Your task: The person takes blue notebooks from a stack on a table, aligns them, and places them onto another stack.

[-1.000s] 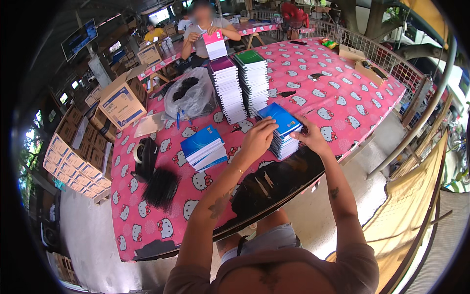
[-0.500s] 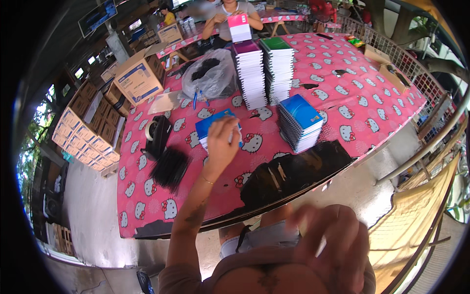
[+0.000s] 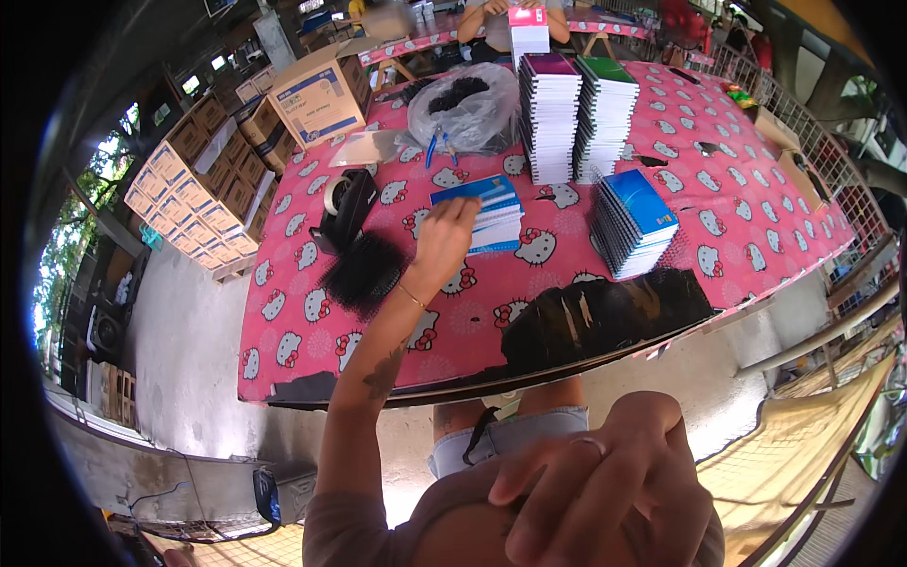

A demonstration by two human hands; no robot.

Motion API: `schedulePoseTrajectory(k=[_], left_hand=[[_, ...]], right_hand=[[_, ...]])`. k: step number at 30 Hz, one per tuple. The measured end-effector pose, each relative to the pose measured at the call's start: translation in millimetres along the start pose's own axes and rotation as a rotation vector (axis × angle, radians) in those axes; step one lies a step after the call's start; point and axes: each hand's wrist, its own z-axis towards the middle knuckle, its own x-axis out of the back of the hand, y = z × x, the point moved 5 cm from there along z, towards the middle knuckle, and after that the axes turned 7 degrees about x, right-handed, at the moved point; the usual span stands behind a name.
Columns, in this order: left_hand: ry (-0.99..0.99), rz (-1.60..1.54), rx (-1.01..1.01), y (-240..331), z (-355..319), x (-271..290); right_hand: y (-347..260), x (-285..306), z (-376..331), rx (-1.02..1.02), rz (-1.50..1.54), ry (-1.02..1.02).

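My left hand (image 3: 446, 234) reaches across the table, its bent fingers closed at the cover edge of the top blue notebook (image 3: 491, 189). That notebook lies on a small fanned pile with white page edges. Close to the camera, my right hand (image 3: 605, 482) is raised over my lap with curled fingers and a ring; whatever it holds is hidden. Left of the pile lies a bundle of black binding coils (image 3: 367, 272). To the right stands a stack of blue spiral notebooks (image 3: 638, 227) with black coils along its side.
Behind stand tall stacks of purple notebooks (image 3: 550, 118) and green notebooks (image 3: 605, 113). A plastic bag of black coils (image 3: 463, 109), blue-handled pliers (image 3: 439, 149) and a black tape dispenser (image 3: 345, 210) sit at left. Cartons (image 3: 321, 99) rise beyond the table (image 3: 283, 312). Another person (image 3: 472, 26) handles a pink notebook.
The view has shifted, so the table sits higher and further right. My left hand has drawn back to the near-left of the blue notebook. My right hand has moved lower and closer to the camera.
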Motion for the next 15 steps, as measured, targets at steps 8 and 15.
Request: schedulePoseTrajectory(k=[8,15], left_hand=[[0.036,0.002,-0.041,7,-13,-1],[-0.08,0.081,-0.124,18,-18,39]], right_hand=[[47,158,-70,-0.423,-0.57,0.285],[65,224,-122,-0.511,-0.923,0.376]])
